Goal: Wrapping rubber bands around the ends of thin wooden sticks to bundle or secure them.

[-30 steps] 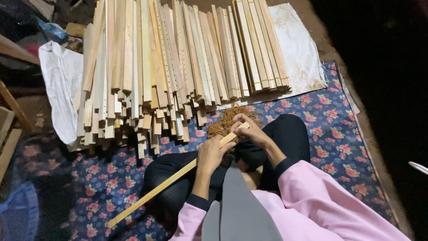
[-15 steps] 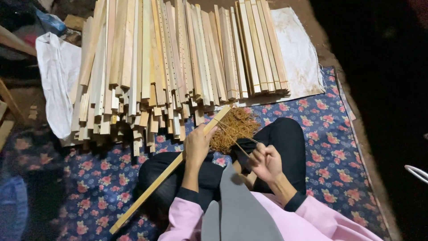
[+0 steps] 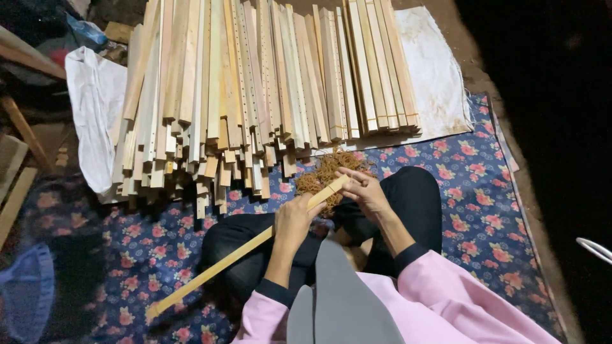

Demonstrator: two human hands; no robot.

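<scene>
Left hand [image 3: 294, 220]: fist closed around a long wooden slat [image 3: 245, 250], forearm raised from the lap; right hand [image 3: 362, 188]: fingers curled, pinching the slat's upper end over a heap of tan rubber bands [image 3: 322, 173] (beside the knee); slat slants down-left across a floral mat [image 3: 153, 248]; stacked slats [image 3: 255, 83] beyond.

The mat [image 3: 484, 216] is dark blue, strewn with red and pink flowers. The stacked wooden slats [image 3: 255, 95] are pale cream to light tan, some dotted with rows of small dark holes. The single slat [image 3: 242, 251] is a warmer yellow. The heap of rubber bands [image 3: 322, 172] is orange-brown. The sleeves [image 3: 446, 299] are pink with dark cuffs, the trousers [image 3: 417, 197] black. The cloth [image 3: 437, 76] under the stack is off-white with brownish stains.
</scene>
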